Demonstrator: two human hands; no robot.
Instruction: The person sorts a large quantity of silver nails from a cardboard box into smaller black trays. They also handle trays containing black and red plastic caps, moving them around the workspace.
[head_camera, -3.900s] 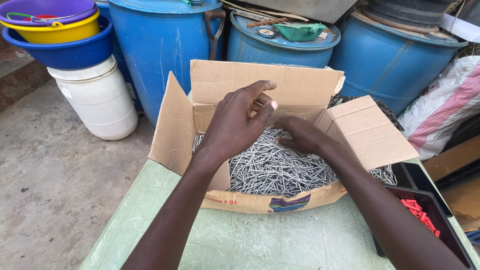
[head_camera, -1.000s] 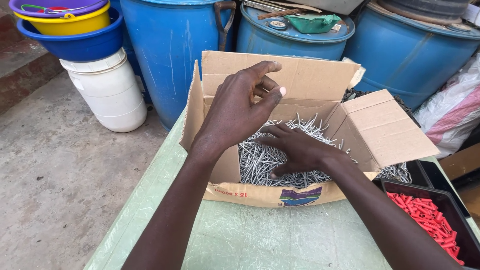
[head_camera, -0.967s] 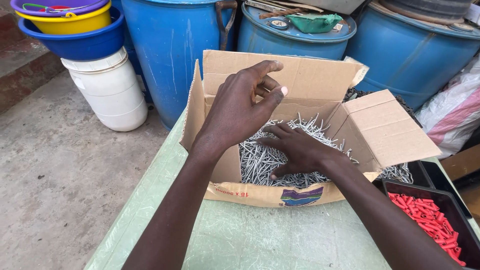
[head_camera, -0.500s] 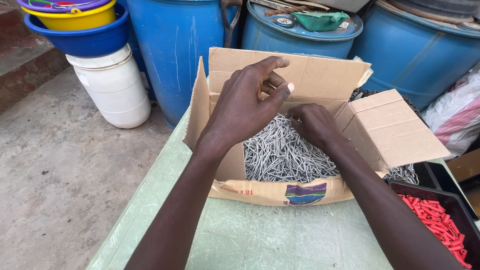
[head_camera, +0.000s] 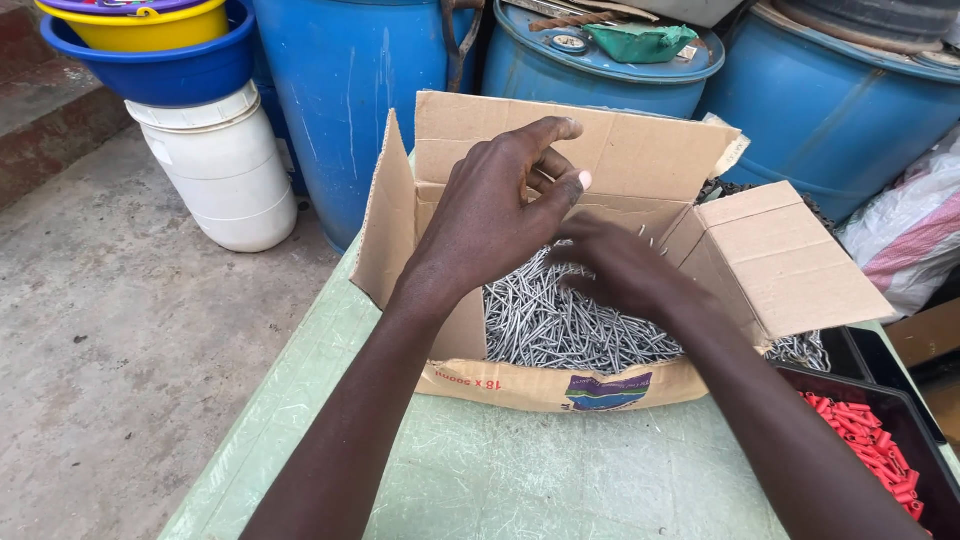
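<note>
Since approx half a sec ago the right hand (head_camera: 620, 272) has been pushed deeper among the nails (head_camera: 560, 325), blurred by motion, so whether anything is grasped cannot be told; left hand barely shifted. From left: stacked yellow and blue basins (head_camera: 150, 50) are set on a white bucket (head_camera: 222, 170); blue drums (head_camera: 345, 90) are lined up behind; the left hand (head_camera: 495, 215) is held above the cardboard box (head_camera: 640, 150), thumb and fingers pinched loosely together, nothing visibly gripped; the box, flaps open, is filled w/ grey nails and rests on a pale green tabletop (head_camera: 520, 470); at far right a black tray of red plugs (head_camera: 865, 445) is seen beside the box.
</note>
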